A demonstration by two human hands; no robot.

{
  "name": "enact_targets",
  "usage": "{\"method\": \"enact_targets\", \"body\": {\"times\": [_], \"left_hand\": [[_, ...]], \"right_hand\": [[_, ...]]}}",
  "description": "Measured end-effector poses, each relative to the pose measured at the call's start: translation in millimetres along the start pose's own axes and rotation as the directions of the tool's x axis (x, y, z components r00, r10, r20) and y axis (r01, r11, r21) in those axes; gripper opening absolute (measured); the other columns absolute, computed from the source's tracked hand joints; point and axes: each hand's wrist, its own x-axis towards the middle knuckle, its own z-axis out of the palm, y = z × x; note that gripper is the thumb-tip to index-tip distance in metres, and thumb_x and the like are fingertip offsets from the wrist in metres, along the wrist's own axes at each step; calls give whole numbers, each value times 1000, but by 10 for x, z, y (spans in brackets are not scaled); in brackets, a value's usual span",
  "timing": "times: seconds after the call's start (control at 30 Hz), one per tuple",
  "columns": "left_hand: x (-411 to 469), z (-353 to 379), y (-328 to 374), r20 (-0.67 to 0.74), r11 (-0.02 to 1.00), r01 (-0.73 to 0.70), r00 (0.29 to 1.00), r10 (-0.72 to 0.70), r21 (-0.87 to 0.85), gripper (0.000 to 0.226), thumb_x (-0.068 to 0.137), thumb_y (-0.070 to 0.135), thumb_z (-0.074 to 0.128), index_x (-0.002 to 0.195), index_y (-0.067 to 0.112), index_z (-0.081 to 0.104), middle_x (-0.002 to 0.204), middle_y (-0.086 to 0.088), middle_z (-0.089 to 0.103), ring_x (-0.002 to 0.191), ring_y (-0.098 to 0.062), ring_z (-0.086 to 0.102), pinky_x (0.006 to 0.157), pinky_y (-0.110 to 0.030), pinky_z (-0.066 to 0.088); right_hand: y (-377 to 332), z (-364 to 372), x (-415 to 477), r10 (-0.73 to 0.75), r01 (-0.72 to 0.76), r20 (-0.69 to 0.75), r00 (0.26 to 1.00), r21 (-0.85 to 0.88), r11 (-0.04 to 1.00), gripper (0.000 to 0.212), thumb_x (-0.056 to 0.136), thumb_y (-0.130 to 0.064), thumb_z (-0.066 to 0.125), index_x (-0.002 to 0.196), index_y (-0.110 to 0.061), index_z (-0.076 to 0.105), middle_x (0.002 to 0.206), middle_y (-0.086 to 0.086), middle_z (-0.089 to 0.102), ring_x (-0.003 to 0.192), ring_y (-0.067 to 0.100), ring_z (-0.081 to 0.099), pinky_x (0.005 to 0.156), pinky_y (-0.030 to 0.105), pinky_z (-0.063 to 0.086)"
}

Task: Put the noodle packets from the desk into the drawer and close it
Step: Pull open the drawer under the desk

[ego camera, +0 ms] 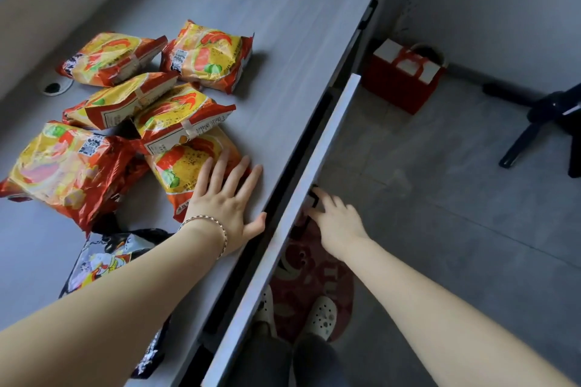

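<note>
Several orange and yellow noodle packets [132,110] lie in a loose pile on the grey desk [267,41]. A black and white packet [103,261] lies nearer me, partly under my left forearm. My left hand [226,198] lies flat, fingers spread, on the desk edge and on the nearest orange packet [185,170]. The drawer front [317,160] stands out a narrow gap from the desk. My right hand [333,217] has its fingers on the black drawer handle [312,198]. The drawer's inside is hidden.
A red and white bag [402,75] stands on the tiled floor by the wall. Black chair legs [540,122] are at the right. A cable hole [53,88] sits at the desk's far left. A red mat [311,286] lies under my feet.
</note>
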Motion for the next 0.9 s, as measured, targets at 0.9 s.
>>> {"method": "enact_targets", "body": {"times": [0.9], "left_hand": [[-13, -316, 234, 274, 984, 92, 952, -132, 153, 84, 88, 60, 30, 148, 21, -13, 159, -6, -8, 145, -35, -12, 117, -50, -8]], "right_hand": [[745, -81, -1303, 633, -555, 116, 765, -379, 740, 55, 91, -23, 43, 143, -19, 26, 159, 4, -2, 145, 37, -12, 105, 36, 30]]}}
